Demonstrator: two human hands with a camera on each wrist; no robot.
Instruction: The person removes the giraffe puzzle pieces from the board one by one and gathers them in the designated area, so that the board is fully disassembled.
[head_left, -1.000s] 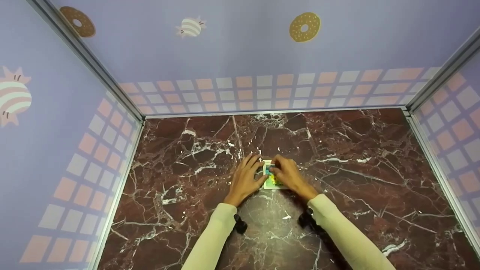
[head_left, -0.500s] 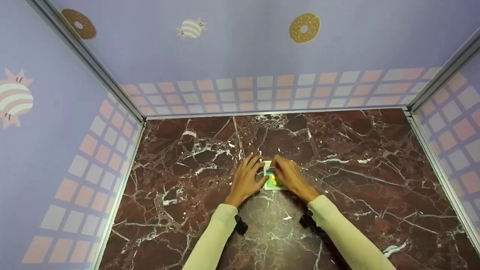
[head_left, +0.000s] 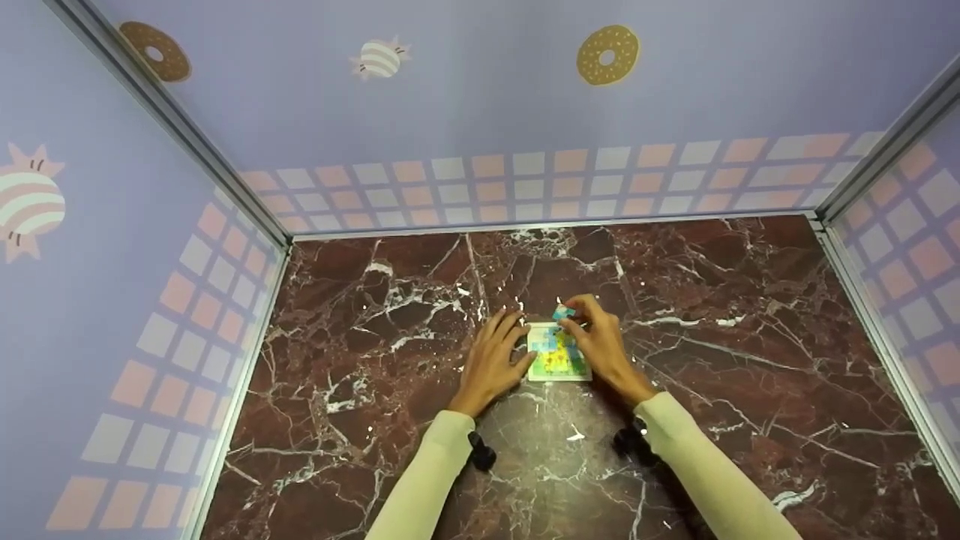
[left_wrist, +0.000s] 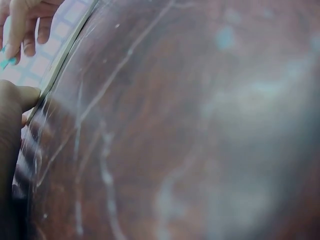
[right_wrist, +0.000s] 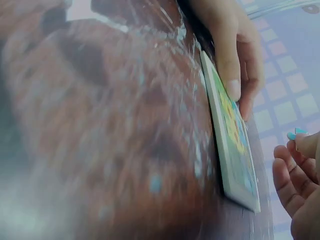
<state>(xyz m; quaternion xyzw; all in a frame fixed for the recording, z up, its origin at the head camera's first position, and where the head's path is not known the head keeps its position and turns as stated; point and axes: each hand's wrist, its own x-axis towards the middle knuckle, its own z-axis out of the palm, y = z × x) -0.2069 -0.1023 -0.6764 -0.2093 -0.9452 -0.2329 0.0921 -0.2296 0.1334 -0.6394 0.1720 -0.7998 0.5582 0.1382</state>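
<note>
A small jigsaw puzzle in a pale square frame [head_left: 559,379] lies flat on the table, its picture yellow, green and blue. My left hand [head_left: 491,356] rests at its left side with fingers spread; in the right wrist view, the left thumb [right_wrist: 232,87] touches the puzzle's face near the edge. Above the far edge of the frame, my right hand [head_left: 600,341] pinches a blue puzzle piece [head_left: 561,313] between thumb and fingertips. That piece [right_wrist: 297,134] is held clear of the board in the right wrist view. My right hand hides part of the puzzle's upper right.
Dark red marbled tabletop [head_left: 375,450] with white veins surrounds the puzzle. A lilac back wall [head_left: 480,90] with pink and white squares stands behind, and similar side walls enclose left and right. Pale metal strips line the table's edges.
My right hand has lifted off the puzzle and moved up and right with the blue puzzle piece, uncovering more of the picture. The left hand stays in place.
</note>
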